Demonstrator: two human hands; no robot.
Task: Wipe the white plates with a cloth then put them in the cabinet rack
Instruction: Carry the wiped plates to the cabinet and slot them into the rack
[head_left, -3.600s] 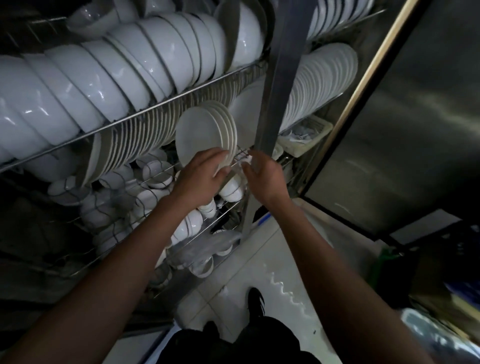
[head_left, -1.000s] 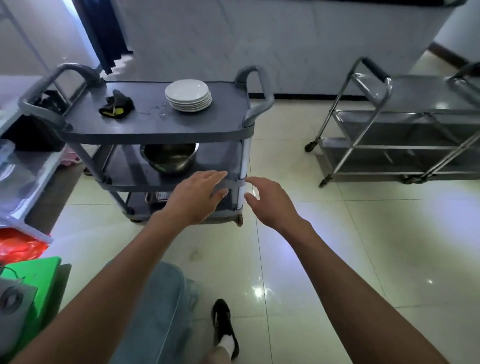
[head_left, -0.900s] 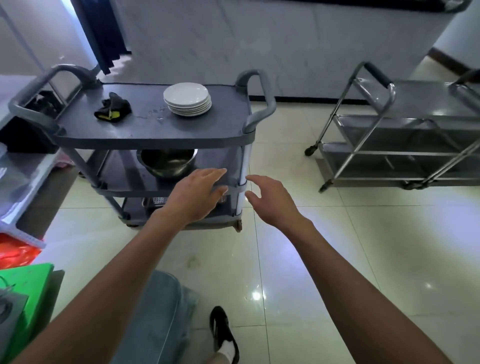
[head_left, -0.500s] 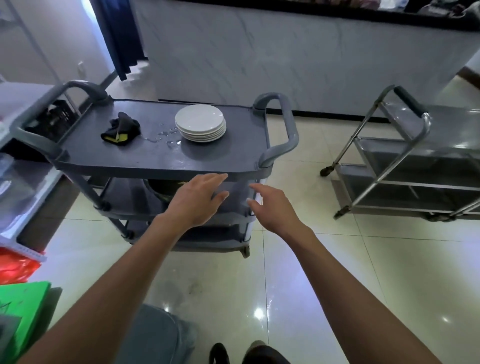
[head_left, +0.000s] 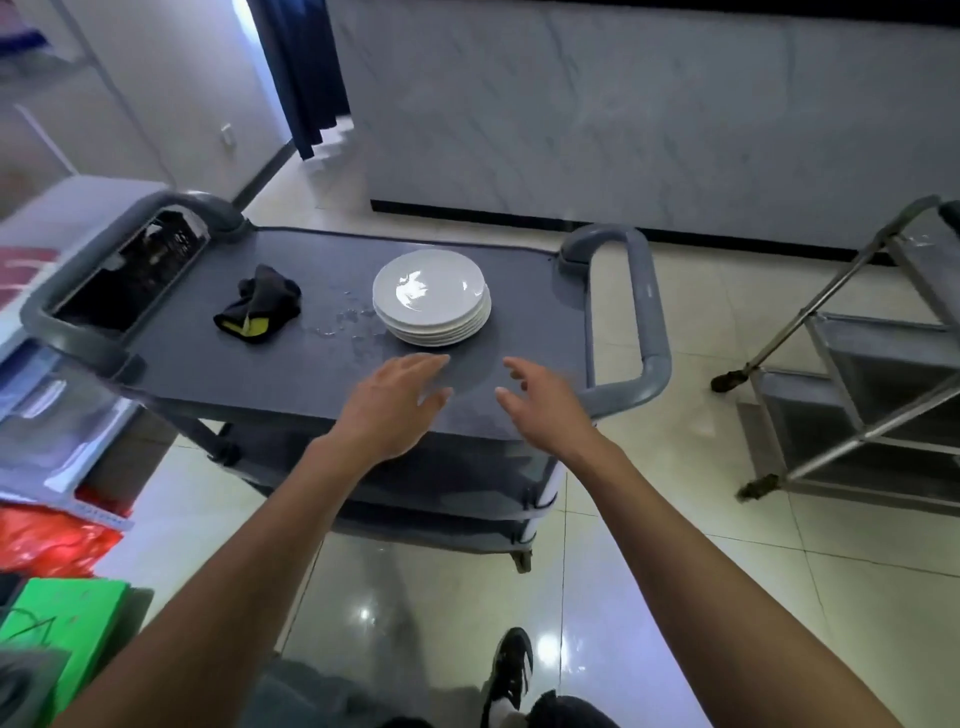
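A stack of white plates (head_left: 431, 296) sits on the top shelf of a grey plastic cart (head_left: 519, 291). Left of the stack lies a crumpled dark cloth with a yellow patch (head_left: 258, 305), and water drops spot the shelf between them. My left hand (head_left: 395, 402) hovers over the cart's near edge, just short of the plates, fingers spread and empty. My right hand (head_left: 543, 402) is beside it, also open and holding nothing. The cabinet rack is out of view.
A steel trolley (head_left: 862, 384) stands to the right. A marble-faced counter (head_left: 649, 114) runs behind the cart. At the left are a shelf unit (head_left: 47, 332), an orange bag (head_left: 47, 540) and a green box (head_left: 57, 613). My shoe (head_left: 511, 670) is on the glossy tile floor.
I turned away from the cabinet rack and walked up to the cart. Both empty hands have moved forward from below the cart's edge to over its top shelf, close to the plates.
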